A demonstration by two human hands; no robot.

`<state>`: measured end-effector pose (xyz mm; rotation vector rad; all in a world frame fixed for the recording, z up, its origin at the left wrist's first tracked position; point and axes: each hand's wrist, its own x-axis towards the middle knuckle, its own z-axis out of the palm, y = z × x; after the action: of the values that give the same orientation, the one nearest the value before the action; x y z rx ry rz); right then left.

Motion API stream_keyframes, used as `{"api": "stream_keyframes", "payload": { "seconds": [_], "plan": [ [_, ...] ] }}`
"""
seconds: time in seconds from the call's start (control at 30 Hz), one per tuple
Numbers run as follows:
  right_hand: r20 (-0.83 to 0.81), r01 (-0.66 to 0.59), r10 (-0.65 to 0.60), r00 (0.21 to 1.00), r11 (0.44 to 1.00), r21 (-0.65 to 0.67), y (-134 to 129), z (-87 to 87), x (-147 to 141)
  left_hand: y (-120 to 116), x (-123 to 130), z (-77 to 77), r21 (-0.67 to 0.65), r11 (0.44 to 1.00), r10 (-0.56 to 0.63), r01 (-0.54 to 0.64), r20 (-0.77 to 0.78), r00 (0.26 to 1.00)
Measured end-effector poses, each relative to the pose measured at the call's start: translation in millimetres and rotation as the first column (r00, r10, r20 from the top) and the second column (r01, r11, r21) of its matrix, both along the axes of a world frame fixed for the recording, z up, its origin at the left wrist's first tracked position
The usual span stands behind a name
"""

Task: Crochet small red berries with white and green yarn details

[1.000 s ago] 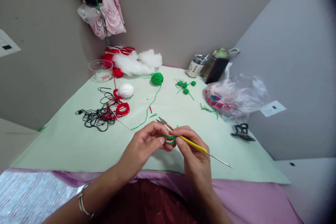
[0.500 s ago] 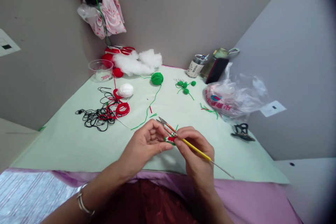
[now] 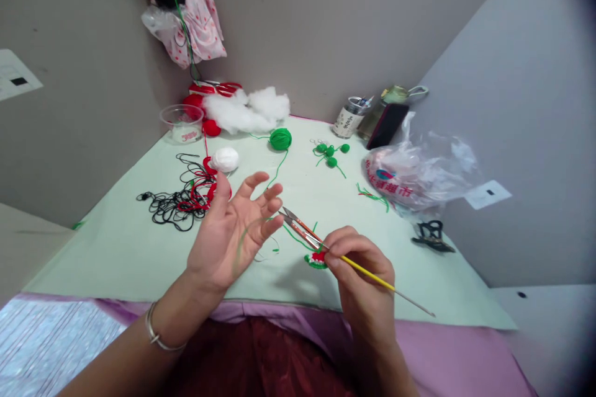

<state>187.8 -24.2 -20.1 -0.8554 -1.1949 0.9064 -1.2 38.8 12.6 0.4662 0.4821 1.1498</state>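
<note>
My right hand is closed on a small red, white and green crochet piece, together with a yellow-handled crochet hook and small thread snips. The snips' blades point up and left; the hook's metal tip points down and right. My left hand is raised palm up with its fingers apart, left of the snips. A green yarn strand runs from the crochet piece toward the left fingers, and a blurred stretch of it crosses the palm.
A green yarn ball, a white yarn ball and tangled black cord lie on the table. White stuffing is at the back. Small green crochet balls, yarn scraps and a plastic bag are to the right.
My left hand has let go of the crochet piece, moved left and up, and opened. My right hand has shifted slightly right and down with the piece, hook and snips.
</note>
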Motion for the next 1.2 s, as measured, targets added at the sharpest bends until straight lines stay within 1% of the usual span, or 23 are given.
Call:
{"api": "stream_keyframes", "payload": {
  "seconds": [0.07,0.1,0.13,0.17,0.2,0.23,0.27,0.3,0.33,0.37,0.4,0.43,0.5,0.53,0.57,0.6,0.63,0.7,0.8,0.9,0.97,1.1,1.2],
  "plan": [
    [0.01,0.014,-0.014,1.0,1.0,0.004,0.1,-1.3,-1.7,-1.8,-3.6,-0.6,0.127,0.989,0.083,-0.077,-0.038,0.996],
    [0.016,0.025,-0.025,1.0,1.0,0.009,0.2,-1.7,-2.8,-4.3,-3.6,-4.1,0.218,0.972,0.114,-0.089,-0.102,0.988],
    [0.026,0.036,-0.036,0.999,0.999,0.015,0.4,-1.8,-3.9,-7.5,-2.6,-9.1,0.322,0.943,0.152,-0.081,-0.202,0.968],
    [0.04,0.047,-0.048,0.998,0.999,0.023,0.5,-1.5,-4.7,-11.0,-1.1,-15.1,0.442,0.896,0.2,-0.039,-0.325,0.924],
    [0.056,0.058,-0.06,0.997,0.998,0.033,0.7,-0.9,-5.4,-14.5,0.6,-21.1,0.558,0.83,0.273,0.024,-0.442,0.854],
    [0.074,0.071,-0.074,0.995,0.997,0.045,0.8,-0.1,-5.9,-17.6,2.3,-26.5,0.658,0.744,0.349,0.116,-0.53,0.773],
    [0.09,0.085,-0.09,0.992,0.995,0.058,0.8,1.0,-6.2,-20.2,4.0,-30.6,0.726,0.655,0.42,0.208,-0.579,0.699],
    [0.104,0.096,-0.103,0.989,0.993,0.07,0.7,2.3,-6.4,-22.0,5.6,-33.0,0.76,0.589,0.479,0.275,-0.603,0.638],
    [0.116,0.104,-0.113,0.987,0.991,0.082,0.5,3.5,-6.6,-23.3,7.1,-33.8,0.769,0.553,0.512,0.321,-0.617,0.597],
    [0.126,0.109,-0.12,0.985,0.99,0.092,0.2,4.6,-6.9,-24.1,8.5,-33.0,0.761,0.55,0.515,0.343,-0.633,0.578],
    [0.138,0.111,-0.124,0.983,0.989,0.101,-0.3,5.6,-7.2,-24.7,9.8,-31.2,0.737,0.58,0.484,0.348,-0.655,0.58],
    [0.151,0.113,-0.129,0.98,0.987,0.112,-0.9,6.2,-7.6,-25.1,11.2,-28.7,0.692,0.632,0.416,0.349,-0.683,0.601],
    [0.184,0.123,-0.146,0.972,0.984,0.131,-2.4,6.8,-8.4,-26.2,13.8,-24.1,0.557,0.761,0.213,0.331,-0.698,0.684],
    [0.201,0.128,-0.155,0.967,0.982,0.141,-3.1,6.7,-8.7,-26.8,15.0,-22.4,0.477,0.82,0.113,0.316,-0.676,0.728],
    [0.215,0.131,-0.16,0.963,0.981,0.146,-3.6,6.5,-8.9,-27.4,16.1,-21.3,0.399,0.866,0.031,0.301,-0.645,0.764],
    [0.223,0.129,-0.161,0.961,0.98,0.151,-4.1,6.1,-8.9,-27.9,16.9,-20.7,0.332,0.9,-0.025,0.283,-0.608,0.794],
    [0.227,0.125,-0.158,0.961,0.98,0.152,-4.4,5.8,-8.7,-28.3,17.5,-20.3,0.283,0.921,-0.06,0.267,-0.575,0.816],
    [0.234,0.114,-0.148,0.961,0.982,0.154,-4.9,5.1,-7.6,-28.7,17.9,-19.4,0.224,0.941,-0.1,0.255,-0.533,0.84],
    [0.279,0.096,-0.137,0.951,0.983,0.157,-6.3,4.5,-4.0,-28.6,17.1,-17.2,0.174,0.954,-0.124,0.243,-0.507,0.853],
    [0.341,0.081,-0.134,0.93,0.983,0.166,-8.6,4.7,-0.1,-29.0,16.4,-15.3,0.152,0.965,-0.111,0.213,-0.499,0.859],
    [0.386,0.086,-0.16,0.909,0.976,0.2,-9.8,4.9,0.6,-29.5,16.4,-15.0,0.155,0.968,-0.095,0.196,-0.496,0.863],
    [0.46,0.113,-0.27,0.846,0.934,0.339,-9.2,1.2,-3.7,-29.9,16.0,-14.8,0.171,0.965,-0.093,0.198,-0.482,0.871],
    [0.484,0.119,-0.382,0.787,0.865,0.488,-7.4,-5.8,-6.9,-29.4,15.3,-14.6,0.142,0.965,-0.135,0.221,-0.455,0.88]
  ]
}}
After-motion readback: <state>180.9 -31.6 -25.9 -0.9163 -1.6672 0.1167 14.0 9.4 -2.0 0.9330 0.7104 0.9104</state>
